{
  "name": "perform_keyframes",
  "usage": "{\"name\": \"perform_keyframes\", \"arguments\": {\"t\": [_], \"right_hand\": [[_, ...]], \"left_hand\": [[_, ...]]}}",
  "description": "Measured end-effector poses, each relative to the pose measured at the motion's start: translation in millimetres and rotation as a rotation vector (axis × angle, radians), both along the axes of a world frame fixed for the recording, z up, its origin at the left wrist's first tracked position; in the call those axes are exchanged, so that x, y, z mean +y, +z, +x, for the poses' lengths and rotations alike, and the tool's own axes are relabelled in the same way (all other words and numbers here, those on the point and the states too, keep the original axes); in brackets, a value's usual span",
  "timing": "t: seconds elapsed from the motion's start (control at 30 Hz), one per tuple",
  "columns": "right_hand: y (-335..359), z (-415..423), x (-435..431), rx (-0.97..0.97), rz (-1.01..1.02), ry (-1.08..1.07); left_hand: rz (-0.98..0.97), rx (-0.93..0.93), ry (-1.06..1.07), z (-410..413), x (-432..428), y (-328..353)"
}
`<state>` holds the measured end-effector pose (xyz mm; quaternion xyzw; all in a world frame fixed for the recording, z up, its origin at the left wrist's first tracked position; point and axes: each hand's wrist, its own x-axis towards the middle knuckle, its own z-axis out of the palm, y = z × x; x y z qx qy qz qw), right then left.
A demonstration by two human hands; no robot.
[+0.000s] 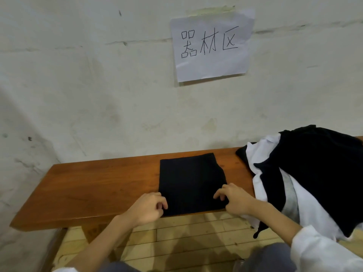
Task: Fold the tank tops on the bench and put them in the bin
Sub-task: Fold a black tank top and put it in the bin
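Observation:
A black tank top (pixel 191 181), folded into a neat rectangle, lies flat in the middle of the wooden bench (pixel 88 189). My left hand (pixel 147 208) pinches its near left corner at the bench's front edge. My right hand (pixel 233 199) has its fingers curled on the near right corner. To the right, a loose heap of black and white tank tops (pixel 306 173) covers the bench's right end and hangs over its front edge. No bin is in view.
A stained white wall (pixel 98 85) rises directly behind the bench, with a handwritten paper sign (pixel 212 44) taped to it. Pale wooden floorboards (pixel 186 238) show below the bench. My knees are at the bottom of the view.

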<state>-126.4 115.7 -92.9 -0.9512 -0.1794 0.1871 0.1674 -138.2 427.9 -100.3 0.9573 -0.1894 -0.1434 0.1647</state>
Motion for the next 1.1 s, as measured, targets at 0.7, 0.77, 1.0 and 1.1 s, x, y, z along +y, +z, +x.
{"name": "perform_keyframes", "arguments": {"t": [0.7, 0.77, 1.0, 1.1], "right_hand": [[-9.5, 81.7, 71.1, -0.256, 0.340, -0.243], [1.3, 101.1, 79.8, -0.192, 0.330, -0.141], [21.5, 150.1, 64.0, -0.039, -0.056, 0.034], [17.5, 149.8, 38.2, -0.087, -0.075, -0.024]], "left_hand": [[-0.983, -0.035, 0.730, 92.7, -31.2, -10.3], [-1.052, -0.002, 0.664, 85.6, -33.8, -5.4], [-1.226, -0.011, 0.574, 69.3, -37.4, 11.4], [-1.213, -0.017, 0.568, 63.5, -35.5, 12.9]]}}
